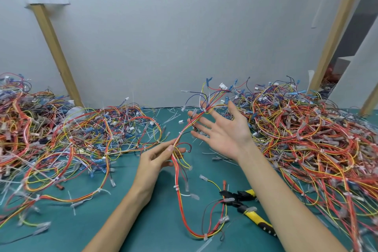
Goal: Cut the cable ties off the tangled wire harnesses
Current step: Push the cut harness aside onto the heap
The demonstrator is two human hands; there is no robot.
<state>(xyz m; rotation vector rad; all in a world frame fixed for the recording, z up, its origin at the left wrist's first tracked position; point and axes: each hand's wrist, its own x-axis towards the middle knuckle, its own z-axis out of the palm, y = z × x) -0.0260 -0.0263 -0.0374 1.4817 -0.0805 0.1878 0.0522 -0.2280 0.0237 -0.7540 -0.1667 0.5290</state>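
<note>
Green tabletop (155, 221) beneath hands; wire piles (306, 133) outside each hand; harness (181, 206) pinched in left hand (157, 157), running up past right hand (223, 131) fingers; right hand spread wide, holding nothing; yellow cutters (245, 202) beside right forearm; cable tie (176, 187) below left hand.

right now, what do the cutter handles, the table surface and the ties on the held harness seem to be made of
Cutter handles: likely rubbery plastic grips, matte yellow with black. Table surface: probably a matte teal mat, rubber or vinyl; no glare. Cable ties on the harness: whitish translucent plastic, probably nylon, thin stiff tails.
</note>
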